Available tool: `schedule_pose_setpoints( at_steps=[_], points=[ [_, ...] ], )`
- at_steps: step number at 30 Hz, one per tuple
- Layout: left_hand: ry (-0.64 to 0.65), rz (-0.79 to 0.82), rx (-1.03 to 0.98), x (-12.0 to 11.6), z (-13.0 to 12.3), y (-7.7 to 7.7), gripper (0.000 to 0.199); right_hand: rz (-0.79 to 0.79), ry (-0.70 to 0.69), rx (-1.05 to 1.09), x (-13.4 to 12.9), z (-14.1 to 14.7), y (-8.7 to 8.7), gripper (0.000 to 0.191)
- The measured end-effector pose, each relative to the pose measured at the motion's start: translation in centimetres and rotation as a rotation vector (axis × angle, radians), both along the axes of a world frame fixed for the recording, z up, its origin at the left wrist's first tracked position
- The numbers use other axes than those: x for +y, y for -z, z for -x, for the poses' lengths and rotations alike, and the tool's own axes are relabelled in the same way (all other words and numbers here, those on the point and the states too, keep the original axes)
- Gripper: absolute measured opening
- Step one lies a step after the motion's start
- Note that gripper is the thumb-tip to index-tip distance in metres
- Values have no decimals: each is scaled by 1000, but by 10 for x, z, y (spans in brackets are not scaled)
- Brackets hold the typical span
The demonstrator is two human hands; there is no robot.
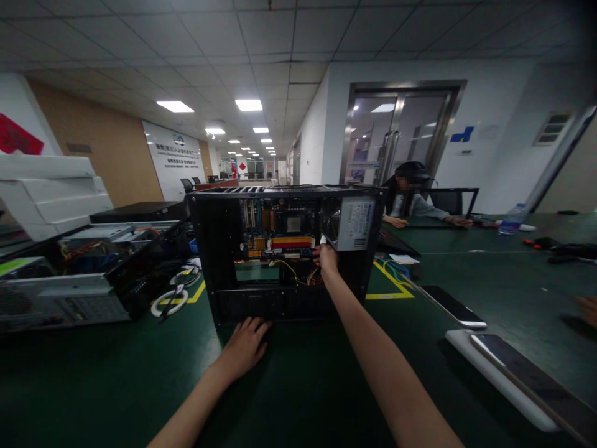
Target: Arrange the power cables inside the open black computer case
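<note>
A black computer case point(247, 305) stands on the green table in front of me with its side open. Inside it are a motherboard point(259, 214) with red and yellow slots, and a silver power supply point(357, 224) at the upper right. My right hand point(328, 256) reaches into the case just below the power supply, fingers curled; what they pinch is hidden. Thin coloured cables point(313, 277) hang below that hand. My left hand point(247, 342) lies flat on the table, fingers apart, their tips against the bottom edge of the case.
More opened computer cases point(93, 274) stand at the left, with a coiled white cable point(175, 302) beside them. Phones point(452, 305) and a white slab point(499, 379) lie at the right. Across the table sits a person point(415, 202) near a water bottle point(512, 219); another hand point(588, 308) shows at the right edge.
</note>
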State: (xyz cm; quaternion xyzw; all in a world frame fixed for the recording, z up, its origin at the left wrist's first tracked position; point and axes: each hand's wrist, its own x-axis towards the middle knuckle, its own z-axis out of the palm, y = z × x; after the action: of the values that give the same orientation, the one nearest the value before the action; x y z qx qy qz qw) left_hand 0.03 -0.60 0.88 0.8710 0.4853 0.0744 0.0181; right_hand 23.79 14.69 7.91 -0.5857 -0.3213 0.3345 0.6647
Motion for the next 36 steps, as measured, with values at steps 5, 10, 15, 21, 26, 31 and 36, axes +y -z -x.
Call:
schedule_pose_setpoints(
  at_steps=[5,10,15,21,26,31,36],
  points=[
    [-2,8,3,0,0,-1,44,-4,42,-239,9,-5,10,31],
    [-8,14,11,-1,-1,-4,43,73,-7,-372,15,-8,14,31],
    [-13,37,25,-1,-1,-5,44,147,-48,-380,10,-13,8,31],
    [-12,15,18,1,-1,-1,44,173,-299,-426,-7,-17,-3,20],
    [0,15,20,2,0,3,44,226,-518,-591,-9,-9,-8,12],
    [-2,-8,25,3,1,4,44,259,-790,-844,-7,9,-4,14],
    [-6,-9,39,4,0,4,43,291,-946,-1100,-10,31,-1,11]
  ],
)
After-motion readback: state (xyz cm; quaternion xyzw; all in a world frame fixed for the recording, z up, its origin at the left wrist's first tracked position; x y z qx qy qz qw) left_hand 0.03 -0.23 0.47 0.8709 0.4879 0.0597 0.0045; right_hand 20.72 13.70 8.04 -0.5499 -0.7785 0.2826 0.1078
